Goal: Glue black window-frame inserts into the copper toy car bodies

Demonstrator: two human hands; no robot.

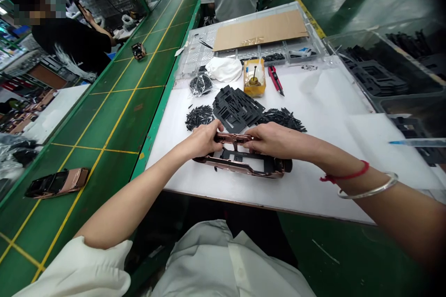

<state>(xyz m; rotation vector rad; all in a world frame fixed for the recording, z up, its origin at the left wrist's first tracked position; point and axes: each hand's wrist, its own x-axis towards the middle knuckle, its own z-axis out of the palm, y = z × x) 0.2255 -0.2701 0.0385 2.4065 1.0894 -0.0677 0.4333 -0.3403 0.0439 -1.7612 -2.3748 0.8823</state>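
Observation:
A rose-gold toy car body (244, 167) with black inner parts lies upside down on the white table (313, 185). My left hand (204, 139) grips its left end, fingers curled round the far rim. My right hand (270, 139) is closed on the far rim near the middle, pressing a black part into the shell. A pile of flat black plastic inserts (237, 107) sits just beyond my hands, flanked by heaps of small black pieces (199, 116) on the left and more of them (284, 118) on the right.
A yellow glue box (254, 78), a red cutter (275, 79), a white cloth (225, 68) and a cardboard sheet (261, 30) lie farther back. The green conveyor (114, 116) on the left carries a finished car (57, 182). Clear bins (386, 74) stand right. Other people stand behind.

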